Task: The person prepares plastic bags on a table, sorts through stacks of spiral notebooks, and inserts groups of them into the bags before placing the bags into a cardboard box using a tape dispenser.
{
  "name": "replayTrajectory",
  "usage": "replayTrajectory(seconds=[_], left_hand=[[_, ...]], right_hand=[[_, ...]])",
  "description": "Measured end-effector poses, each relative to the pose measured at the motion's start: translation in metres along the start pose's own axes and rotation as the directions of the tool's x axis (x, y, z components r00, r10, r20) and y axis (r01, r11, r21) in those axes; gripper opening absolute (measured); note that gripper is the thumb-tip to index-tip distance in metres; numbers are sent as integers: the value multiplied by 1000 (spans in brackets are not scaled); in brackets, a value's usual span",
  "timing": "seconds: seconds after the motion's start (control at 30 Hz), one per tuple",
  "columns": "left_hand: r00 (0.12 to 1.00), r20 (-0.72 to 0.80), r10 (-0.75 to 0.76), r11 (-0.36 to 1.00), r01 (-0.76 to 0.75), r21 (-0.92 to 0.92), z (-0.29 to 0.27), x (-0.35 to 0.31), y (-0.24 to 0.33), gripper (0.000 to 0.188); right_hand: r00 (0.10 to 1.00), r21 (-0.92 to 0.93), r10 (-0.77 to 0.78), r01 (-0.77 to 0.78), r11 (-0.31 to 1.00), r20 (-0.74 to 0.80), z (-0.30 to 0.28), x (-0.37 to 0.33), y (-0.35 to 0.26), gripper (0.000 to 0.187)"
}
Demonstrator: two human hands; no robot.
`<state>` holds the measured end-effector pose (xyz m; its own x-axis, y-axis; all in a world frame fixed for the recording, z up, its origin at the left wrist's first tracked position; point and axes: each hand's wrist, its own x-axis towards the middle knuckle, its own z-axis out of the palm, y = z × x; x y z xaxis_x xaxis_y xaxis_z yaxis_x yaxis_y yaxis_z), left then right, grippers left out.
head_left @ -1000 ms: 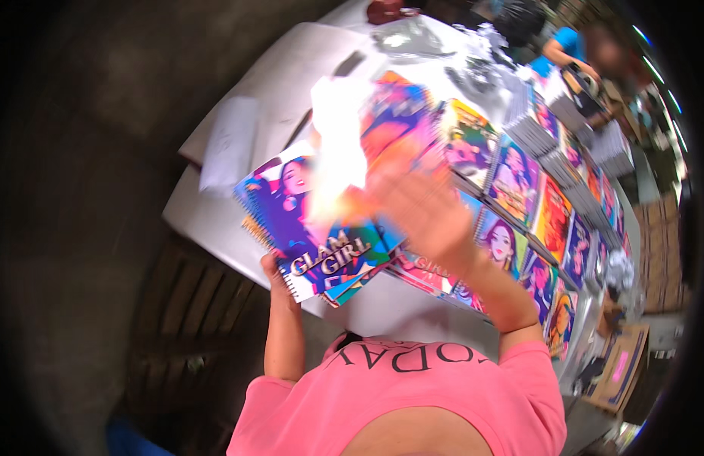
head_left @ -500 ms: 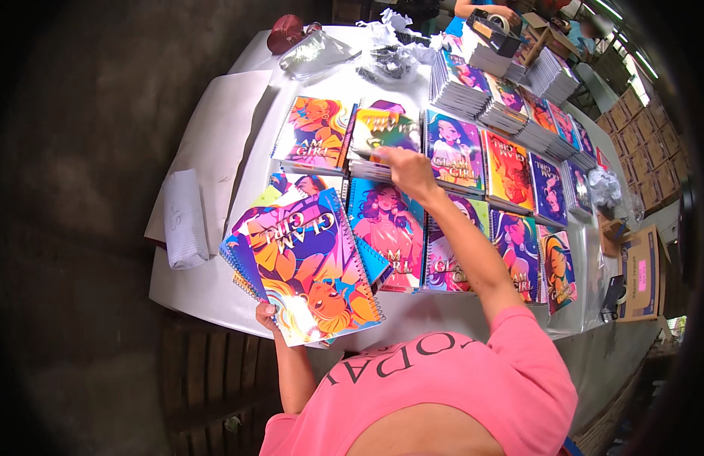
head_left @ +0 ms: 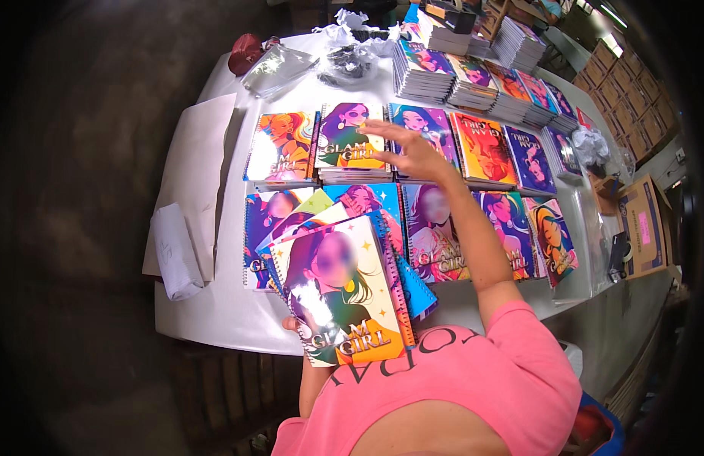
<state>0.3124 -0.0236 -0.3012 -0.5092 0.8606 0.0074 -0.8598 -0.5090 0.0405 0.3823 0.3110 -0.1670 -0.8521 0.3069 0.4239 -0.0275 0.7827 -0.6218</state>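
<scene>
My left hand (head_left: 292, 325) grips a fanned bundle of spiral notebooks from below, near the table's front edge; most of its fingers are hidden. On top of the bundle is a white-covered notebook (head_left: 343, 292) with a dark-haired figure in green and orange. My right hand (head_left: 416, 156) hovers over the back row, thumb and fingers apart, holding nothing. Its fingertips are over the right side of a notebook stack (head_left: 344, 140) with that same cover. Beside it are a purple-blue notebook stack (head_left: 424, 125) and an orange-haired one (head_left: 280, 144).
More notebook stacks (head_left: 485, 144) fill the white table's (head_left: 215, 327) middle and right, with taller piles (head_left: 424, 76) behind. Clear plastic (head_left: 280, 72) and crumpled wrapping (head_left: 352, 61) lie at the far left. A white roll (head_left: 177, 251) rests on brown paper (head_left: 192, 167). Cartons (head_left: 644, 224) stand at right.
A white-covered notebook now tops the bundle in my left hand, covering the purple-and-orange one. My right hand, earlier holding a blurred notebook over the back row, is now free and spread.
</scene>
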Motion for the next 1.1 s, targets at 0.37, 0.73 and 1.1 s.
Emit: replayTrajectory(seconds=[0.37,0.73,1.1], left_hand=[[995,23,-94,994,92,66,8,12,-11,59],[987,48,-152,984,147,95,22,16,-70,60],[999,-2,50,989,-49,141,24,-26,-195,60]], right_hand=[[722,-289,-136,-91,953,-678,-20,-66,-55,25],[936,134,-251,224,965,246,-52,-98,-59,38],[943,-374,248,-318,871,-223,-108,-198,124,38]])
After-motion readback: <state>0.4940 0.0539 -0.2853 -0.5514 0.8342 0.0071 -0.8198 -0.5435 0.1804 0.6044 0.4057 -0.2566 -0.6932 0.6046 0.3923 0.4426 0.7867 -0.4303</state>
